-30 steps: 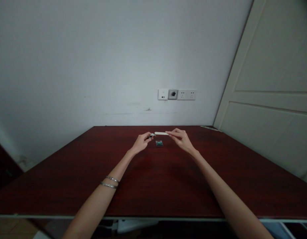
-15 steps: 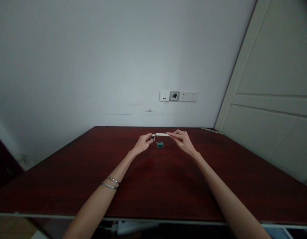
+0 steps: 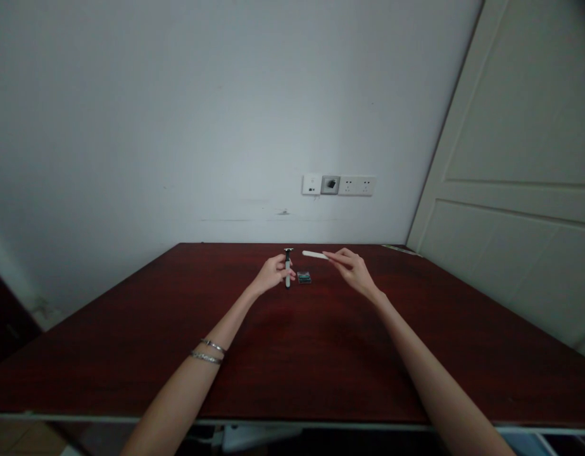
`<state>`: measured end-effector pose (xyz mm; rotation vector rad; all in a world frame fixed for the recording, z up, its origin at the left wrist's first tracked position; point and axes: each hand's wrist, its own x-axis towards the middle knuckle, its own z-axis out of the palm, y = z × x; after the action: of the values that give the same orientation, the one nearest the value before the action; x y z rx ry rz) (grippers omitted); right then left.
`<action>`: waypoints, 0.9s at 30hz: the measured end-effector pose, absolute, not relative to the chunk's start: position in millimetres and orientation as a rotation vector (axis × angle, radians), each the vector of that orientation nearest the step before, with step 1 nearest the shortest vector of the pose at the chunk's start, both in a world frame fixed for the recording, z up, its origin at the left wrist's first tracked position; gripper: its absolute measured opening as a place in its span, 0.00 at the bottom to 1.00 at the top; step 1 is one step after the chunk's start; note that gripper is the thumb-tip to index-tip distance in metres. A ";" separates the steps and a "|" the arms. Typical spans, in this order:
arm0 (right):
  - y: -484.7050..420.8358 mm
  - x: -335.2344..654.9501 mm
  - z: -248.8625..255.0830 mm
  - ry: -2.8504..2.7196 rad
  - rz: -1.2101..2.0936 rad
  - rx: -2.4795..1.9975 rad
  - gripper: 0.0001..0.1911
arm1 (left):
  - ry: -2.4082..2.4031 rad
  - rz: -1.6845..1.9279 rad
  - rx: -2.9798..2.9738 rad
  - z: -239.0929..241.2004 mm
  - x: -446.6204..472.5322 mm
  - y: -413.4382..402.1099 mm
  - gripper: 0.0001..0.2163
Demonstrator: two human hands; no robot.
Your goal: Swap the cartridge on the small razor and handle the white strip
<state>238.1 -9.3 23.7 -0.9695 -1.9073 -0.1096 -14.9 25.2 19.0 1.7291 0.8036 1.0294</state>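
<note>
My left hand [image 3: 272, 273] is closed around a small razor-like handle [image 3: 287, 269] that stands upright, with a dark head at its top. My right hand [image 3: 352, 269] pinches one end of a slim white piece [image 3: 314, 254], perhaps a cover, which points left and is held level, apart from the handle. Between the hands a small dark teal case [image 3: 304, 277] lies flat on the dark red table [image 3: 302, 342]. Two thin bracelets [image 3: 207, 351] sit on my left forearm.
A row of white wall sockets [image 3: 339, 185] is on the wall behind the table. A pale panelled door [image 3: 515, 190] stands at the right. A thin flat item [image 3: 401, 249] lies at the table's far right corner.
The handle and the white piece were end to end; now they are apart. My left hand has turned the handle upright, and my right hand has drawn the white piece to the right.
</note>
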 end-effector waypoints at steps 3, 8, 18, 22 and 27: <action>-9.6 230.9 25.1 -1.889 -0.138 -1.034 0.16 | 0.801 0.937 1.633 21.2 -13.7 19.9 0.09; -9.6 212.1 35.7 -1.973 -0.248 -1.129 0.17 | 0.790 0.857 1.565 26.7 -11.1 12.3 0.10; -0.4 217.3 30.6 -1.978 -0.263 -1.139 0.17 | 0.767 0.824 1.512 33.6 -10.6 8.2 0.08; -1.9 214.8 32.0 -1.937 -0.308 -1.119 0.17 | 0.783 0.842 1.508 31.3 -12.3 11.3 0.08; -0.8 202.7 34.2 -1.968 -0.364 -1.114 0.17 | 0.777 0.818 1.510 31.2 -11.4 10.4 0.10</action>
<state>202.7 -0.8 34.2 -1.1141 -1.9675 -0.3635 -11.4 10.4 31.2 1.5103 0.7772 0.8182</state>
